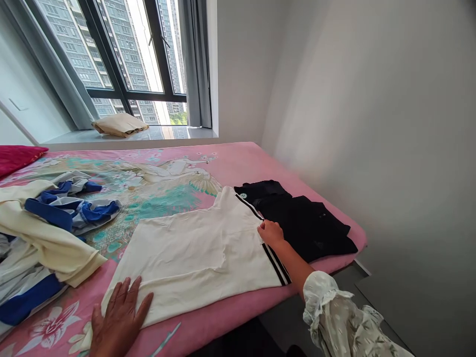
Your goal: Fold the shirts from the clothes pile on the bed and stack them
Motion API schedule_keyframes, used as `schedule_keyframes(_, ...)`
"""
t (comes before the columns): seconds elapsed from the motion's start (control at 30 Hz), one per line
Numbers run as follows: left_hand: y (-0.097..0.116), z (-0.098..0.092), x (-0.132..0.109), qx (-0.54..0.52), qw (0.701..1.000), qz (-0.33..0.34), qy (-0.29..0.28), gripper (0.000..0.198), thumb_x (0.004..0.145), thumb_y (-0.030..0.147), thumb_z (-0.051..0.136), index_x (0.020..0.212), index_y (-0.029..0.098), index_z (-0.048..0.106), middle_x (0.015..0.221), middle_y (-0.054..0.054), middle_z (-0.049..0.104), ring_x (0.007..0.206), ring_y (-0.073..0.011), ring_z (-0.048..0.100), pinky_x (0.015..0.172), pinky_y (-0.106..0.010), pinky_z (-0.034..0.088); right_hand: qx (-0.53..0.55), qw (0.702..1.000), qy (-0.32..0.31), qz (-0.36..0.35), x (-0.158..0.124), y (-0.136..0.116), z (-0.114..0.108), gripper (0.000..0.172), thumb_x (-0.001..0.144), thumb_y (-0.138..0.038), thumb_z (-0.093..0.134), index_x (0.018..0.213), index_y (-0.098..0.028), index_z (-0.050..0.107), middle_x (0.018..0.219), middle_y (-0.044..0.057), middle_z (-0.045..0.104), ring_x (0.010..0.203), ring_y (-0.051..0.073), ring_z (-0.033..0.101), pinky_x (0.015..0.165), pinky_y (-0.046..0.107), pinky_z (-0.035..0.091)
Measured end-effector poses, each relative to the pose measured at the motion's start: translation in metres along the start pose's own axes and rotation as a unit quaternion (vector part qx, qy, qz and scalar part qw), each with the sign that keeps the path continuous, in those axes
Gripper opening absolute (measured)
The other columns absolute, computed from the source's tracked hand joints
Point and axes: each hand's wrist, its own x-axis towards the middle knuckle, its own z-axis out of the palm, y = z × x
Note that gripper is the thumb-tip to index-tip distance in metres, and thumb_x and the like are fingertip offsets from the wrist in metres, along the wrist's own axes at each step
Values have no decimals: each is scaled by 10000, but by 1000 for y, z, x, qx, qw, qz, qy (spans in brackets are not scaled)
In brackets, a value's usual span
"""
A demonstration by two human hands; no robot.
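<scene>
A cream shirt (197, 253) with black-striped trim lies spread on the pink floral bedsheet (238, 166). My left hand (119, 317) rests flat on the shirt's near left corner, fingers stretched out. At the shirt's right edge my right hand (270, 232) is curled, its fingers pinching the fabric beside the striped trim. A white patterned sleeve covers that forearm. Just beyond the right hand lies a folded black garment (301, 220).
A heap of cream and blue-and-white clothes (48, 223) lies at the left of the bed. A red cushion (17, 157) sits at the far left. A tan bundle (119, 124) rests on the windowsill. The wall runs close along the bed's right side.
</scene>
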Motion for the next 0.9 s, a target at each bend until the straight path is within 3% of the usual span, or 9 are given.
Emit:
schedule_keyframes(0.13,3,-6,-1,16,1000,2,-13,596,876,420,230,1418,186,308,1521,-74,267,1424,-200,98,1121,-501,-44,7,1000,7,0,-4,0,1,199,871,-344,427,898,-215,576,841,32,644,789,166,573,641,255,349)
schedule_keyframes(0.27,6,-10,-3,35,999,-3,-3,584,886,408,211,1413,184,325,1519,-73,274,1420,-209,115,1125,-492,-48,8,1000,18,7,-4,7,5,173,877,-320,433,899,-200,557,785,36,630,726,175,580,626,268,352)
schedule_keyframes(0.37,8,-12,-4,47,999,-3,-4,575,894,395,196,1413,187,326,1522,-60,268,1420,-206,115,1127,-480,-50,13,999,42,-1,-4,9,4,175,874,-299,434,904,-178,557,814,72,621,759,214,583,656,306,386)
schedule_keyframes(0.43,9,-13,-4,40,999,-7,-6,580,901,411,181,1420,187,310,1527,-63,255,1421,-207,109,1125,-496,-37,20,997,78,-22,-9,3,2,219,881,-281,412,999,-152,543,965,129,603,880,250,568,721,348,410)
schedule_keyframes(0.53,10,-14,-3,31,999,-15,-8,575,909,408,169,1419,183,310,1531,-72,243,1425,-198,92,1123,-499,-20,40,987,115,-107,-34,-16,4,292,894,-266,389,1134,-141,499,1156,153,535,1072,255,493,886,385,393)
schedule_keyframes(0.6,11,-14,-2,30,999,-16,-5,571,912,399,157,1419,186,310,1533,-69,237,1426,-194,85,1124,-489,-23,65,970,107,-207,-62,-32,13,266,893,-254,391,1105,-166,528,1124,116,561,1082,227,493,947,371,380)
schedule_keyframes(0.7,12,-14,-3,24,999,-22,-3,595,909,435,133,1437,192,265,1543,-64,203,1429,-202,75,1123,-493,-23,127,919,72,-367,-106,-51,37,236,889,-210,375,1022,-187,568,1036,85,597,1036,204,519,958,366,402)
schedule_keyframes(0.77,12,-14,-4,26,999,-26,-4,611,907,454,129,1448,189,231,1548,-66,184,1430,-205,63,1122,-496,-24,137,900,50,-411,-125,-54,51,247,882,-194,385,1039,-174,575,1057,91,598,1052,204,514,981,380,395)
schedule_keyframes(0.9,11,-12,-4,46,999,-21,-2,602,907,433,164,1452,185,216,1549,-74,178,1430,-211,69,1119,-502,-44,62,953,46,-292,-120,-46,58,329,869,-187,426,1167,-125,551,1231,142,547,1174,246,459,1021,439,348)
